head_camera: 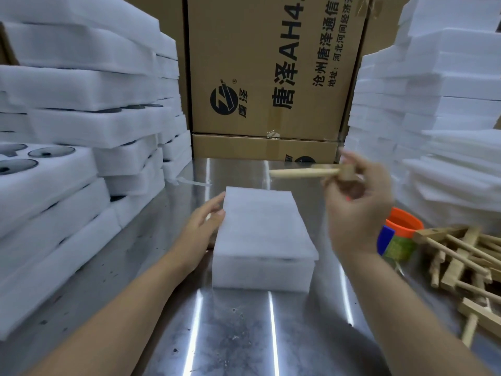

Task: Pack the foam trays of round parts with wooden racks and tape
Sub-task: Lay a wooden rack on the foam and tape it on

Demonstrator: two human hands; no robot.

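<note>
A white foam tray (264, 240) with a foam lid on top lies in the middle of the steel table (151, 267); whatever it holds is hidden. My left hand (202, 229) rests with straight fingers against the tray's left side. My right hand (355, 204) is raised above the tray's right edge and grips a wooden rack (306, 172), whose peg points left. A tape dispenser (398, 237), orange, blue and green, stands right of the tray, partly behind my right wrist.
Stacks of foam trays (67, 169) with dark round parts fill the left side. White foam sheets (447, 118) are piled on the right. A heap of wooden racks (466, 270) lies at the right. Cardboard boxes (271, 77) close off the back.
</note>
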